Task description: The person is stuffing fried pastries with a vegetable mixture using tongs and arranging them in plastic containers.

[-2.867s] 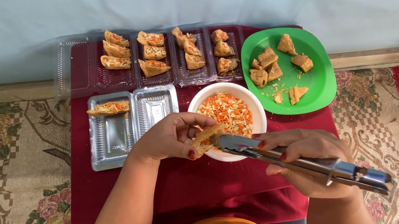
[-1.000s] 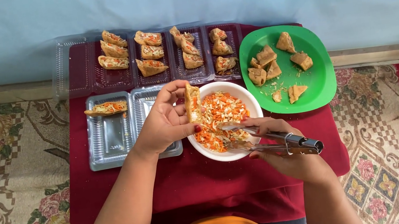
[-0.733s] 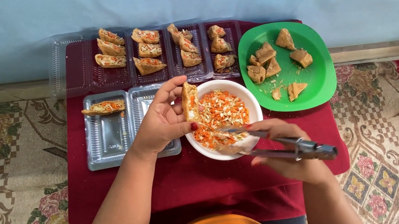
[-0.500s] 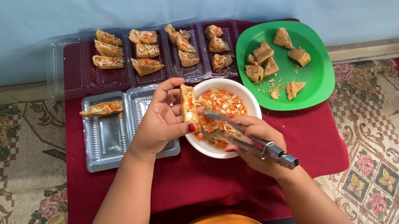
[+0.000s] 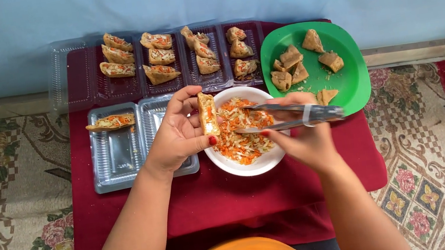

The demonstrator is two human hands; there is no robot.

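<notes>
My left hand point(image 5: 175, 135) holds a split fried tofu piece point(image 5: 208, 113) upright at the left rim of a white bowl point(image 5: 252, 165); the bowl contains shredded carrot and cabbage filling point(image 5: 240, 131). My right hand point(image 5: 301, 136) grips metal tongs point(image 5: 291, 115), whose tips lie over the filling and point left toward the tofu. A green plate point(image 5: 347, 84) to the right of the bowl carries several unfilled tofu pieces.
A low table under a dark red cloth point(image 5: 228, 195) carries everything. Several clear plastic trays point(image 5: 161, 60) of filled tofu line the back. A front tray point(image 5: 117, 153) holds one filled piece point(image 5: 110, 122). Patterned carpet point(image 5: 1, 195) surrounds the table, with a blue wall behind.
My left hand lifted the tofu piece to the bowl's left rim and keeps it there. The tongs swung from pointing down-right to lying level over the filling, tips toward the tofu.
</notes>
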